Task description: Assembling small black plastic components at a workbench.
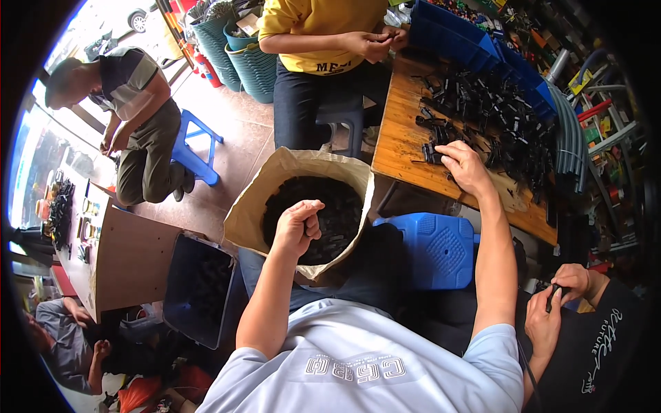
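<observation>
Over the mouth of a large pale sack [298, 162], my left hand [301, 226] is closed, thumb against the curled fingers. Whatever it may hold is hidden. Inside the sack lies a heap of small black plastic parts [337, 230]. My right hand [467, 168] reaches to the near left part of a wooden table [398, 153], its fingertips closed on a small black plastic part [431, 153]. A large loose pile of similar black parts [492, 107] spreads over the table beyond and beside this hand.
Blue bins [454, 34] line the table's far side. A blue plastic stool [434, 251] stands right of the sack, a dark bin [200, 289] left. Across from me works a person in yellow [323, 31]; a co-worker's hands [554, 303] are close at my right. Another person [131, 89] sits far left.
</observation>
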Tool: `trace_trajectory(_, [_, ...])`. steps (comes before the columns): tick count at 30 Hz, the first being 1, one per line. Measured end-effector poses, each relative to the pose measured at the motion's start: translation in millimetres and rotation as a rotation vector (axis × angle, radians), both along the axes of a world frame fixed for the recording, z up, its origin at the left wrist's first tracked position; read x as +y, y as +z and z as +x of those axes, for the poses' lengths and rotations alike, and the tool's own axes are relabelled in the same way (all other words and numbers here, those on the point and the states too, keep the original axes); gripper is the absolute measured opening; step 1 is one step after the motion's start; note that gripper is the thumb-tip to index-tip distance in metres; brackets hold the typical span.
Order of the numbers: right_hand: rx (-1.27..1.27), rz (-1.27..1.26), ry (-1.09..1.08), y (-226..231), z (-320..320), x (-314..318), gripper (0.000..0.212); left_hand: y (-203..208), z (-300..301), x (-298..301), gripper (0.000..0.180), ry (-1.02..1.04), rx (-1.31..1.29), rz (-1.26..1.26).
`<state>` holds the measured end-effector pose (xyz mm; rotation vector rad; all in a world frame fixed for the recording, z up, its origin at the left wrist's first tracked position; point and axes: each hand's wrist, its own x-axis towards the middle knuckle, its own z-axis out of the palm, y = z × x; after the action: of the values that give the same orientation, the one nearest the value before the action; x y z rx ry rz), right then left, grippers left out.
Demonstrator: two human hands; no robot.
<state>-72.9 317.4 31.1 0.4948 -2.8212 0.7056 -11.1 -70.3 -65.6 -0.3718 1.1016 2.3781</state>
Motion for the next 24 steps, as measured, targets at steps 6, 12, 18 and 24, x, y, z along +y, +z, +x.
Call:
trace_trajectory(6, [-0.313, -0.730, -0.081, -9.9, 4.4, 6.7, 0.017, 11.0, 4.8, 13.1, 0.011, -0.035, 0.097, -0.011])
trace_trajectory(12, [-0.141, -1.110, -0.278, -9.9, 31.1, -22.0, 0.013, 33.3, 10.1, 29.9, 0.015, -0.111, 0.246, -0.153])
trace_trajectory(18, [-0.266, -0.977, 0.056, -11.0, 86.1, -107.9, 0.007, 69.2, 22.6, 64.1, 0.042, -0.181, 0.732, -0.452])
trace_trajectory(24, [-0.157, -0.973, 0.130, -15.0, 93.9, -147.9, 0.014, 81.4, 30.8, 67.6, 0.025, -0.082, 0.797, -0.667])
